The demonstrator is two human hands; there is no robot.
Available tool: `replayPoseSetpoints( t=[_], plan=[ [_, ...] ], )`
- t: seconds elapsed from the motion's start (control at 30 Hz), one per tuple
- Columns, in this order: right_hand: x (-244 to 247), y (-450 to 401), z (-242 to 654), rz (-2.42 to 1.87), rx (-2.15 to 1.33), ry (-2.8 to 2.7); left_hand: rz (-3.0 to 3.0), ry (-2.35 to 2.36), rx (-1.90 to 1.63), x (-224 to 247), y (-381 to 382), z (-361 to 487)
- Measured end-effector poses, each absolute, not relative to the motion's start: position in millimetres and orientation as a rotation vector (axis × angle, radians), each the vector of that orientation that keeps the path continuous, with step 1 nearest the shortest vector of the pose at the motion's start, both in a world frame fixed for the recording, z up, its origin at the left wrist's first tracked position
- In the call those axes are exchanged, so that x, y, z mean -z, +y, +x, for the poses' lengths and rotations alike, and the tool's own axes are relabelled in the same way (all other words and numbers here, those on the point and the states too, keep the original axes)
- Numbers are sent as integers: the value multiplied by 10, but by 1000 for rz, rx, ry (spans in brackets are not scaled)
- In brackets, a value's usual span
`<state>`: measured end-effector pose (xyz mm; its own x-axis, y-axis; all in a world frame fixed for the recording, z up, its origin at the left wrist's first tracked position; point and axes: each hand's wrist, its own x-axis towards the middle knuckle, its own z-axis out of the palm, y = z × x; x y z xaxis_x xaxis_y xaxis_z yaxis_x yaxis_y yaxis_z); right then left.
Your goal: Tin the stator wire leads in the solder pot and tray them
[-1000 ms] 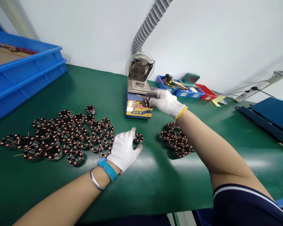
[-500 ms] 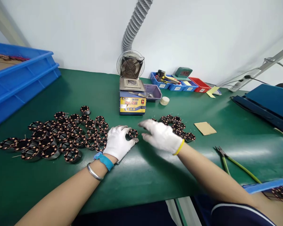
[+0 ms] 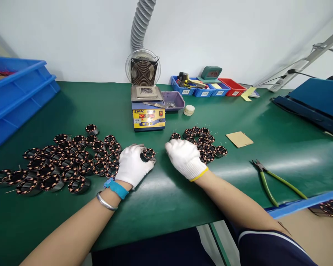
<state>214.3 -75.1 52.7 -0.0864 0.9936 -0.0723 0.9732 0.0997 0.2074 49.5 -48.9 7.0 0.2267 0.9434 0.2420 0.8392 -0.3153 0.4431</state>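
Observation:
My gloved left hand (image 3: 133, 165) is closed around a small copper-wound motor stator (image 3: 148, 154), which stands on the green bench with its ring opening upward. To its right, my gloved right hand (image 3: 184, 155) is curled, knuckles up; whatever its fingers may hold is hidden beneath the glove. Beside and behind that hand sits a smaller group of stators (image 3: 207, 139), partly covered by it. A larger cluster of stators (image 3: 73, 150) spreads out left of my left hand, some with wire ends sticking out.
A yellow-and-blue solder pot (image 3: 148, 117) stands at the back, with a fan (image 3: 144, 73) behind it. Small blue bins (image 3: 204, 93) and a red bin (image 3: 233, 85) line the wall. Green-handled cutters (image 3: 264, 179) lie right, near a cardboard piece (image 3: 239, 139). Blue crates (image 3: 19, 96) stand left.
The fingers of my right hand have gone from stretched apart to curled in. My left hand stays around the same stator. The whole view has shifted slightly.

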Motion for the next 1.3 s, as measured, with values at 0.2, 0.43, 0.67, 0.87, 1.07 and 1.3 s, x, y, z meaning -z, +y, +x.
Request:
replayPoseSetpoints(
  t=[0.2,0.43,0.67,0.87,1.07,1.3],
  plan=[
    [-529,-776,2048,1848,-88,2429,2274,1680,-704,-66,-488,491],
    [-302,-738,2064,2347,913,2507,2184,1527,-860,-27,-495,437],
    [-119,-765,1948,2445,2035,2493,2040,1316,-1013,-25,-581,486],
    [-252,-830,1991,2642,1081,2628,1949,1370,-791,-163,-589,425],
    [-265,-824,2015,2714,1242,2597,1341,1100,-989,-349,-701,216],
    [-259,-867,1978,2709,1381,2660,1483,1145,-1143,-281,-753,301]
  ],
)
